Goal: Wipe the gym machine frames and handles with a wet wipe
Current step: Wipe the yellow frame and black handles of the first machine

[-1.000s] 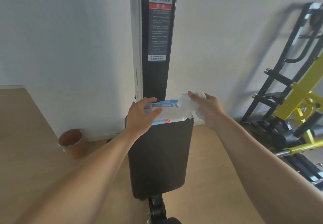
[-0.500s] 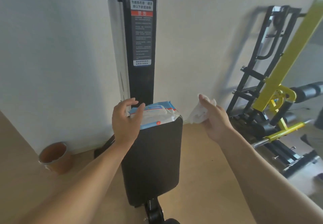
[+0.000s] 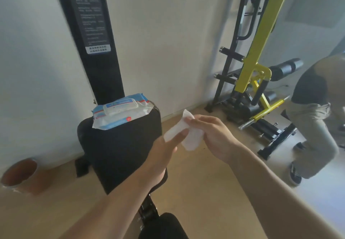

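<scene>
one white wet wipe (image 3: 183, 133), crumpled, partly unfolded

Small print on black warning label (image 3: 91, 17) of black upright machine column (image 3: 101, 67) blurred, unreadable; column top cut off by upper edge. Brown round pot (image 3: 19, 173) at lower left smeared by motion blur. Second person in dark top and grey trousers (image 3: 315, 119) cut off at right edge. Left hand (image 3: 164, 151) covers part of crumpled white wet wipe (image 3: 188, 134), its grip unclear. Print on blue-and-white wipes packet (image 3: 121, 112) too small to read.
</scene>
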